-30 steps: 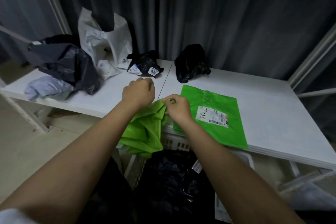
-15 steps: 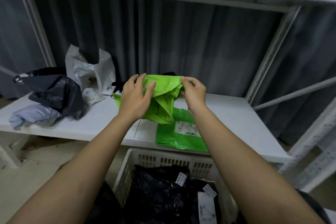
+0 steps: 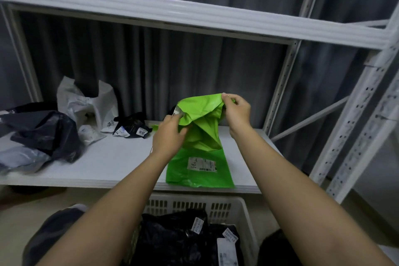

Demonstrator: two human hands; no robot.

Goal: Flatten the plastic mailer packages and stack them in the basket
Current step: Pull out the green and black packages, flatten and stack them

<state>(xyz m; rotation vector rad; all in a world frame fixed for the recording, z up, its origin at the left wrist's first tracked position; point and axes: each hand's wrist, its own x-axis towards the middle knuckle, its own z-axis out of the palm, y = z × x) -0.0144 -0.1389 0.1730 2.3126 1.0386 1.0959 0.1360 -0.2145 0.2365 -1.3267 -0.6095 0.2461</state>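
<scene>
Left hand (image 3: 170,134) and right hand (image 3: 236,109), raised, both pinch the crumpled green mailer (image 3: 201,119).

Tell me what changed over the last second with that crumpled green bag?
Both hands lifted the crumpled green mailer from the shelf's front edge up into the air and began spreading it: the right hand now pinches its top corner, and the left hand grips its left side. The flat green mailer stayed on the shelf, and the black mailers stayed in the basket.
</scene>
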